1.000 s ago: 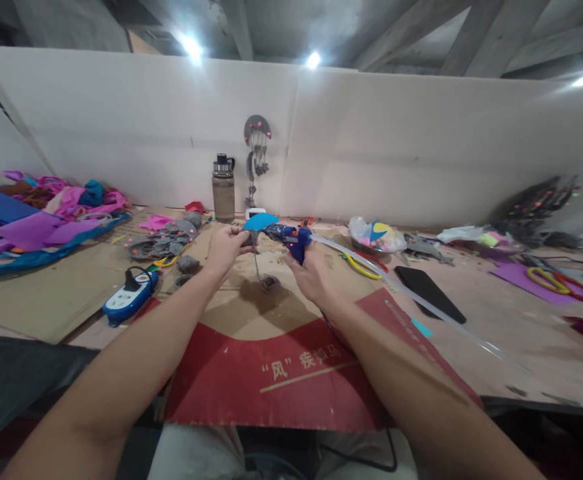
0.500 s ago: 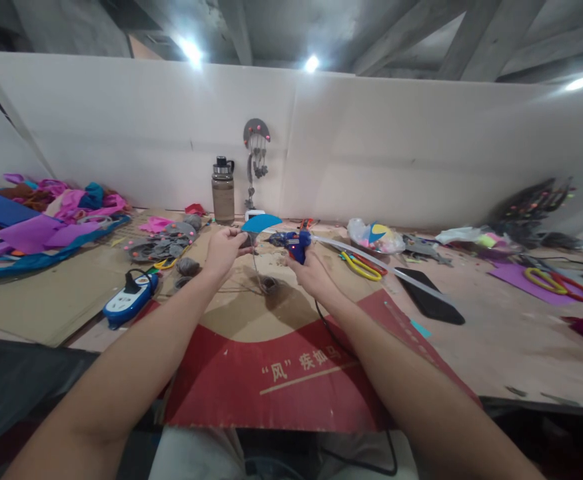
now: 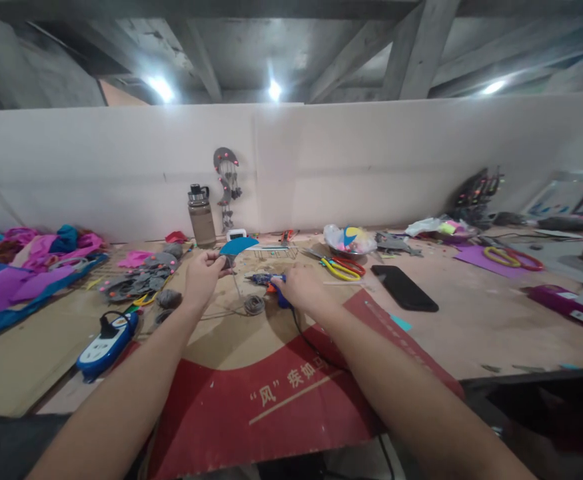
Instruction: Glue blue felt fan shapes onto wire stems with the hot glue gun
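Fanning out, blue felt piece (image 3: pixel 238 246) (curved top edge).

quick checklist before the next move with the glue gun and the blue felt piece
1. Left hand grips the blue felt piece: ok, it is pinched and held above the cardboard.
2. Right hand on the glue gun: ok, the gun lies low on the cardboard sheet under the hand.
3. Nozzle away from the left hand's fingers: ok, a gap shows between them.
4. Gun's cord free: cannot tell, it runs under the right forearm.
5. Gun plugged into the power strip: cannot tell; one plug sits in it.
6. Scissors and phone apart from the hands: ok, both lie to the right.
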{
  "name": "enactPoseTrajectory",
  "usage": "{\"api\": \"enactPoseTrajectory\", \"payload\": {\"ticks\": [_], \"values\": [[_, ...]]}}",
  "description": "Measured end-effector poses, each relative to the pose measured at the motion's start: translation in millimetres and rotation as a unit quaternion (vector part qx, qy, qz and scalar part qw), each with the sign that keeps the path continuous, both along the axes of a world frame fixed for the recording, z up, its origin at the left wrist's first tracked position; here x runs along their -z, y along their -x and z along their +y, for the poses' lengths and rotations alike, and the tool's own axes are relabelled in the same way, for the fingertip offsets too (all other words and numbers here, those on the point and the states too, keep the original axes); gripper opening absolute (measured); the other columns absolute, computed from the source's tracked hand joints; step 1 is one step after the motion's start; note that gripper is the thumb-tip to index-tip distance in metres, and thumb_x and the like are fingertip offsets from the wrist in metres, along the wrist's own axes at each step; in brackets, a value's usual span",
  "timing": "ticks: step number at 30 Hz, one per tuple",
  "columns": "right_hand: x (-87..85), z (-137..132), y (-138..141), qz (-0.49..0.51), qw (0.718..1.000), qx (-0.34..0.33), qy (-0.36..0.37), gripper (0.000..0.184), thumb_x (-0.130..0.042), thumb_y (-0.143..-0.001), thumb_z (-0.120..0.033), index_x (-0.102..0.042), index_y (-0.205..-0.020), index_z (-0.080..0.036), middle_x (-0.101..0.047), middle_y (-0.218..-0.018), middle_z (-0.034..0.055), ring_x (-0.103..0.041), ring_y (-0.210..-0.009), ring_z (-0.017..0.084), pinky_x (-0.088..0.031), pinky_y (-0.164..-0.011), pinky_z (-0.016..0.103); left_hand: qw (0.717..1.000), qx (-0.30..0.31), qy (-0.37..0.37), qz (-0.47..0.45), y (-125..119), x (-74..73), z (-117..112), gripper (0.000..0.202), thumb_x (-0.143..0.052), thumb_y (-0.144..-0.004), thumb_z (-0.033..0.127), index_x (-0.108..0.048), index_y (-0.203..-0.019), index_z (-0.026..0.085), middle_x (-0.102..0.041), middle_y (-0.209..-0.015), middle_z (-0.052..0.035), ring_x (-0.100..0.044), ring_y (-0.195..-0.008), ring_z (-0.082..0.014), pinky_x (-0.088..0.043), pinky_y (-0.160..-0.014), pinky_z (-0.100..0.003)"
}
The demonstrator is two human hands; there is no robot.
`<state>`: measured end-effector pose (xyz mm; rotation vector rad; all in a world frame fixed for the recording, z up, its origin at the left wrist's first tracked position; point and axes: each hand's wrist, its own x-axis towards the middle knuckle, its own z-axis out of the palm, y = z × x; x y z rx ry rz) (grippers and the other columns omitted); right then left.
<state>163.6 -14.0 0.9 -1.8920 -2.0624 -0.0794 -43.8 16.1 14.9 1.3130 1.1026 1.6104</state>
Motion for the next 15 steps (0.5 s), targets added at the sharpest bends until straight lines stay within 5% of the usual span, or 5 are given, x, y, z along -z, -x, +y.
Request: {"api": "enactPoseTrajectory", "payload": {"ticks": [7, 11, 15], "values": [[-1.5, 6.6, 13.3, 0.21, 0.969, -0.127, -0.042, 0.018, -0.052, -0.082, -0.026, -0.063, -0.071, -0.016, -0.064, -0.071, 0.0041, -0.053, -0.066, 0.013, -0.035, -0.061, 0.024, 0.995, -0.07, -0.064, -0.029, 12.6, -6.6, 5.4, 0.02, -0.066, -0.067, 0.026, -0.054, -0.079, 0.014, -0.065, -0.075, -0.0023, -0.066, -0.067, -0.0134, -0.056, -0.071, -0.029], [0.1, 11.9, 14.2, 0.251, 0.953, -0.17, -0.02, 0.021, -0.051, -0.082, -0.02, -0.06, -0.064, -0.017, -0.061, -0.065, 0.0032, -0.05, -0.06, 0.012, -0.033, -0.057, 0.024, 0.99, -0.096, -0.088, -0.058, 18.9, -16.5, 5.7, 0.018, -0.062, -0.069, 0.025, -0.052, -0.079, 0.015, -0.066, -0.078, -0.0032, -0.066, -0.069, -0.0132, -0.056, -0.072, -0.029], [-6.4, 6.8, 9.1, 0.262, 0.945, -0.188, -0.048, 0.03, -0.039, -0.089, -0.024, -0.06, -0.069, -0.017, -0.062, -0.068, 0.0039, -0.053, -0.064, 0.013, -0.036, -0.063, 0.024, 0.995, -0.072, -0.049, -0.051, 11.8, -6.0, 7.5, 0.018, -0.063, -0.067, 0.023, -0.051, -0.077, 0.015, -0.064, -0.073, -0.0016, -0.066, -0.065, -0.0133, -0.056, -0.068, -0.029]]}}
